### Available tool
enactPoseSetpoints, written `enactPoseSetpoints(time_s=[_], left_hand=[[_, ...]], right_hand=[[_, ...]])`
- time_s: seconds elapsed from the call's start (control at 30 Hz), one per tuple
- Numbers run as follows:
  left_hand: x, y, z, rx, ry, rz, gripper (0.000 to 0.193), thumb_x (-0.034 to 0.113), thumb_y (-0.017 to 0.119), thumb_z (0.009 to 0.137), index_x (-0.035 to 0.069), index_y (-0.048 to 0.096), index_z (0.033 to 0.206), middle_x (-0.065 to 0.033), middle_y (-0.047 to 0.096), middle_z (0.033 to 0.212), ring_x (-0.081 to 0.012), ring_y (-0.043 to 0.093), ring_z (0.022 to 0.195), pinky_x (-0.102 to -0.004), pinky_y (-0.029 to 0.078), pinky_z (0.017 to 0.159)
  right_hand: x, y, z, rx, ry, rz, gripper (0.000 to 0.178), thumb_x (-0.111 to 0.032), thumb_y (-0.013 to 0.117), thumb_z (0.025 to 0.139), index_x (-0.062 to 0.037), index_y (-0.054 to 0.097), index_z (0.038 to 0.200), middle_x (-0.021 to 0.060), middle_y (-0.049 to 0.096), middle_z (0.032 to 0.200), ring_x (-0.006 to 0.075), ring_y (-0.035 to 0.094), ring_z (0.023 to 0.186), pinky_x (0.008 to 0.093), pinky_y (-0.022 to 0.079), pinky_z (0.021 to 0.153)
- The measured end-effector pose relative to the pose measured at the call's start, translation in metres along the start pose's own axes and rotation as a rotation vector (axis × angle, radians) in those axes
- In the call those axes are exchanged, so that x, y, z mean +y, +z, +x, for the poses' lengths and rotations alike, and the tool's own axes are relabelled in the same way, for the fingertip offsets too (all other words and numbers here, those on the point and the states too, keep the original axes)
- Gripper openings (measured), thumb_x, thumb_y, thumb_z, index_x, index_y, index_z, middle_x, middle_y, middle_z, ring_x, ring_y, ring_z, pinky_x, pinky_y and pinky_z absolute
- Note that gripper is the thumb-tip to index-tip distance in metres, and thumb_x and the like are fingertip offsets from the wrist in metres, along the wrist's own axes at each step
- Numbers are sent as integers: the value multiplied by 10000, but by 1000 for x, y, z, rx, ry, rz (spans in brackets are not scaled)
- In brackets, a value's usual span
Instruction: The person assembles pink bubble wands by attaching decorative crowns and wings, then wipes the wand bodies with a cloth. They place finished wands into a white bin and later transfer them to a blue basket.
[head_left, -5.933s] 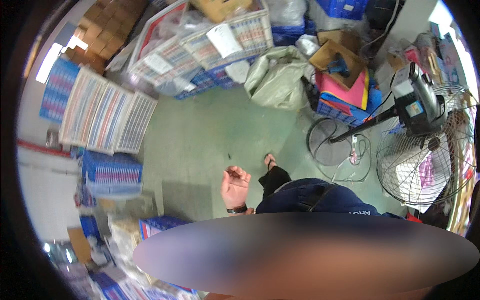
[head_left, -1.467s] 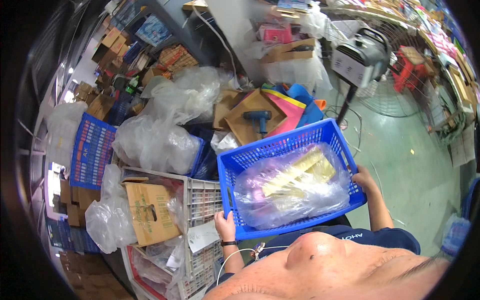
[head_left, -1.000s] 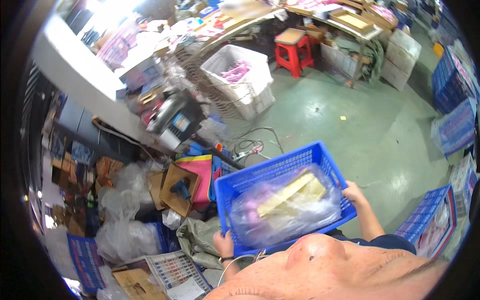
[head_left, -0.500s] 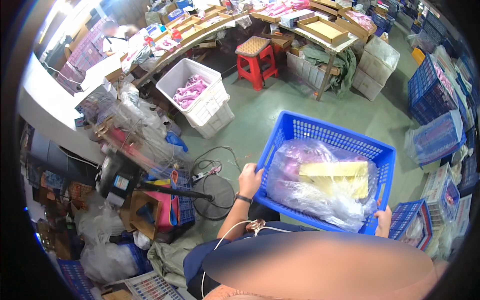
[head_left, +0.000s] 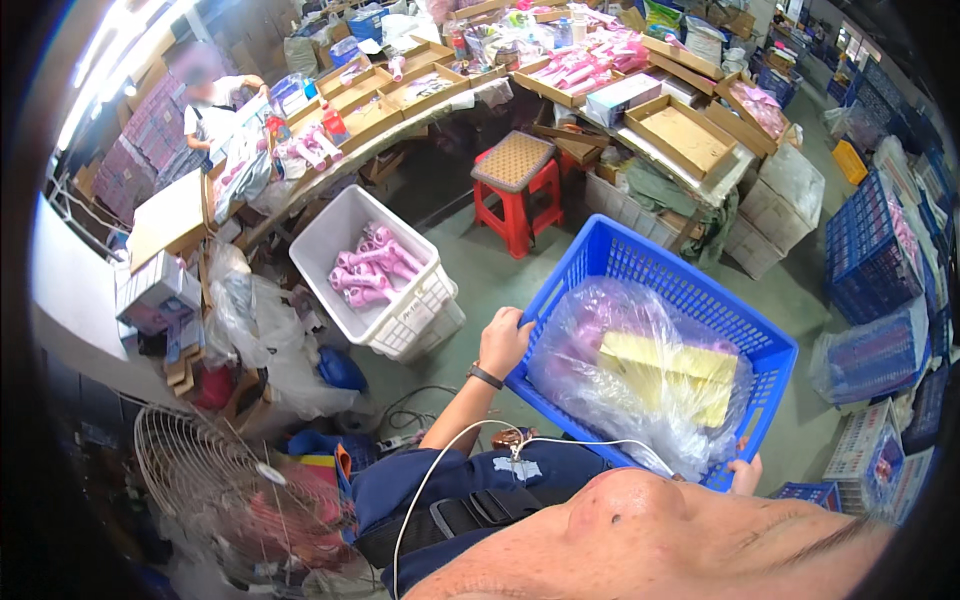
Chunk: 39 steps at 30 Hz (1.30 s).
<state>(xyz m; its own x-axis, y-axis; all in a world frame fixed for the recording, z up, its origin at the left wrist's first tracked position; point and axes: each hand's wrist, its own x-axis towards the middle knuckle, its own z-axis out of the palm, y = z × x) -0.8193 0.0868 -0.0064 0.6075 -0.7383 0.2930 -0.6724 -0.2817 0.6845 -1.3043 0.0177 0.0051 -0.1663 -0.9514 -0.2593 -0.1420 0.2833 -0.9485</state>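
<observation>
I carry a blue plastic crate (head_left: 640, 262) in front of my chest. My left hand (head_left: 503, 342) grips its near left rim. My right hand (head_left: 744, 472) holds the near right corner, only the fingers showing. Inside the crate lies a clear plastic bag (head_left: 620, 370) with pink items and yellow flat pieces (head_left: 668, 368).
A white bin of pink parts (head_left: 372, 270) stands on the green floor at left, a red stool (head_left: 517, 190) beyond it. Long worktables with cardboard trays (head_left: 690, 130) run across the back, a person (head_left: 215, 105) at the far left. Blue crates (head_left: 868, 250) stack at right. A fan (head_left: 215, 490) sits lower left.
I have turned with the crate: the view swung from a cluttered pile of boxes and bags to the worktables, stool and white bin. Both hands stayed on the crate.
</observation>
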Motion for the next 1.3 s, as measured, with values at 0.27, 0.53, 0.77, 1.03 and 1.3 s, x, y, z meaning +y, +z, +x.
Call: enactPoseSetpoints(time_s=[0.27, 0.53, 0.77, 1.03, 1.3], left_hand=[[-78, 6, 159, 160, -11, 102, 209, 157, 646, 766, -12, 593, 877, -153, 598, 924, -337, 580, 847, -390, 468, 729], [-131, -16, 291, 349, -261, 313, 206, 172, 663, 751, -2, 597, 841, -164, 594, 850, -337, 570, 809, -399, 455, 707], [-198, -31, 399, 380, -329, 356, 186, 156, 653, 762, -9, 600, 831, -151, 602, 870, -319, 574, 819, -377, 453, 729], [-338, -2, 577, 169, -300, 268, 254, 190, 685, 738, -12, 615, 876, -161, 613, 903, -325, 589, 852, -381, 465, 757], [-435, 32, 723, -64, -147, 213, 220, 165, 640, 779, -15, 593, 897, -161, 601, 917, -337, 575, 862, -386, 465, 756]], right_hand=[[-48, 194, 169, -168, -14, 37, 569, 50, 432, 567, 88, 539, 1125, 139, 584, 1081, 240, 549, 1027, 271, 411, 853], [-146, 435, 343, -550, -19, -50, 593, 89, 434, 566, 84, 530, 1151, 144, 584, 1101, 195, 567, 955, 238, 440, 690], [-172, 590, 393, -617, 4, -143, 554, 90, 444, 572, 73, 550, 1116, 132, 579, 1088, 192, 554, 949, 244, 433, 700], [-166, 718, 400, -365, 138, -183, 558, 91, 445, 558, 73, 560, 1103, 129, 577, 1096, 217, 538, 1022, 260, 427, 797], [-135, 810, 387, -109, 286, -127, 590, 90, 455, 574, 47, 556, 1154, 131, 576, 1147, 224, 539, 1067, 265, 428, 824]])
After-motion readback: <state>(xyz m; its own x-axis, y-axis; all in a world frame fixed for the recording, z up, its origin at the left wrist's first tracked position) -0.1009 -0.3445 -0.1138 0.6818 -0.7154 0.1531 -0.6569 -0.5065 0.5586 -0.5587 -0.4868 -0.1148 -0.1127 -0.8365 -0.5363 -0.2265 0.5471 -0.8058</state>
